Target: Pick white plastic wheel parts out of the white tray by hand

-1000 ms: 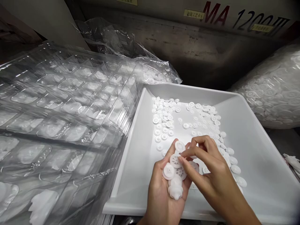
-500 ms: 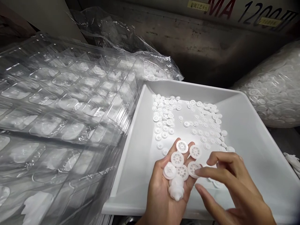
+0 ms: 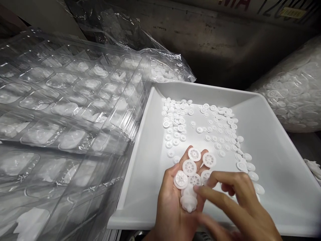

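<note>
So the left hand is palm up and loosely cupped, cradling a little spread of white gears, with the right hand at its 3 o'clock, fingers bent and apart, one fingertip against the gears and blocking part of one. Loose gears lie toward 12 in the pale bin, clear trays crowd in at 10, stuffed plastic bag at 2.

Wide pale-grey plastic tray over there, tons of little round white plastic gears strewn across it, some overlapping.
</note>
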Available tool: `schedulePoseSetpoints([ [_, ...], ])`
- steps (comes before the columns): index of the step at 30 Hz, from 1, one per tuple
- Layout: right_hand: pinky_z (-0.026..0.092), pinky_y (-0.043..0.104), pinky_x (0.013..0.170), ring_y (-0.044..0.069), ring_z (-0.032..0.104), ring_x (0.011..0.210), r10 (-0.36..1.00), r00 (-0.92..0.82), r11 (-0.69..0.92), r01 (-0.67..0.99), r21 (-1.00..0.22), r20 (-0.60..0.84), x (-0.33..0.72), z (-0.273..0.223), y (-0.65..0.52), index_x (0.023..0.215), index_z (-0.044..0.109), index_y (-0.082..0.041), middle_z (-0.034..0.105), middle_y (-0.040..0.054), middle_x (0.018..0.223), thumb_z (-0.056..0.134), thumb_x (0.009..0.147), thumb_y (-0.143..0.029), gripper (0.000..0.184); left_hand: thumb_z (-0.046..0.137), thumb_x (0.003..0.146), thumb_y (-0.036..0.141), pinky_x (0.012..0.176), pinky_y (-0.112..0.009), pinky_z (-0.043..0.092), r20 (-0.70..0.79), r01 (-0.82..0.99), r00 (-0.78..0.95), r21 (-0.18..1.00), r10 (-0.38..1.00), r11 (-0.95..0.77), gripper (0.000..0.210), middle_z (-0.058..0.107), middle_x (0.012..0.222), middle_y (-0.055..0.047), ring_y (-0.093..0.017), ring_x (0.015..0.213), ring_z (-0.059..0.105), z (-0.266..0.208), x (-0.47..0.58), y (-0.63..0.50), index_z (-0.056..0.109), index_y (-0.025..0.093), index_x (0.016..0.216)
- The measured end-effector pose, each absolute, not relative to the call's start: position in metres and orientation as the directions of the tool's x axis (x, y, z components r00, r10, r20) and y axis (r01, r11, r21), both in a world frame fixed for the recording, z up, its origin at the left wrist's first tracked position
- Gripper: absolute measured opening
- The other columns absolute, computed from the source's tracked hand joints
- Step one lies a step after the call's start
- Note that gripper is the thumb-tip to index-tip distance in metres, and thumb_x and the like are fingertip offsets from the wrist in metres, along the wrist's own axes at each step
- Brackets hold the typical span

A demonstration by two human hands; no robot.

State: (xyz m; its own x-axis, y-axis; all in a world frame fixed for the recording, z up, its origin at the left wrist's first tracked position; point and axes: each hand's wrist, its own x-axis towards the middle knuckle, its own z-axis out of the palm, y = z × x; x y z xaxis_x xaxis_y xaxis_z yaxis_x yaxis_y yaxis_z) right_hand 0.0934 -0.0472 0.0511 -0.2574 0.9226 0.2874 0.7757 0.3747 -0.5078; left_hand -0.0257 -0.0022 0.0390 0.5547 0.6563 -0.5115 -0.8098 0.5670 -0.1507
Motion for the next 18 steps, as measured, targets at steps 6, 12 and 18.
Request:
schedulePoseSetpoints([
  [6, 0.05, 0.036, 0.069, 0.025, 0.039, 0.099, 0.894, -0.43, 0.448, 0.86, -0.246, 0.125, 0.104, 0.059, -0.013, 0.129, 0.046, -0.021, 0.039, 0.012, 0.121, 0.048, 0.09, -0.019, 0.039, 0.055, 0.084, 0.028, 0.068, -0.017, 0.048, -0.637, -0.827, 0.481, -0.103, 0.602, 0.553, 0.032, 0.072, 0.096, -0.006, -0.013, 0.091, 0.066, 0.037, -0.022, -0.005, 0.063, 0.018, 0.113],
  [12, 0.047, 0.033, 0.077, 0.019, 0.043, 0.098, 0.882, -0.457, 0.463, 0.8, -0.38, 0.113, 0.102, 0.062, -0.003, 0.112, 0.052, -0.017, 0.047, 0.0078, 0.111, 0.052, 0.088, -0.012, 0.025, 0.046, 0.088, 0.024, 0.063, -0.02, 0.049, -0.622, -0.818, 0.492, -0.092, 0.609, 0.567, 0.029, 0.071, 0.07, -0.001, -0.009, 0.061, 0.065, 0.038, -0.022, -0.007, 0.065, 0.017, 0.109],
  [18, 0.049, 0.025, 0.059, 0.016, 0.056, 0.079, 0.964, -0.111, 0.265, 0.35, -0.899, 0.241, 0.12, 0.059, -0.015, 0.109, 0.053, -0.023, 0.054, 0.0066, 0.098, 0.048, 0.085, -0.01, 0.028, 0.044, 0.089, 0.029, 0.091, -0.036, 0.048, -0.563, -0.814, 0.506, -0.06, 0.653, 0.578, 0.042, 0.066, 0.116, -0.015, -0.024, 0.11, 0.06, 0.034, -0.025, -0.007, 0.049, 0.016, 0.128],
])
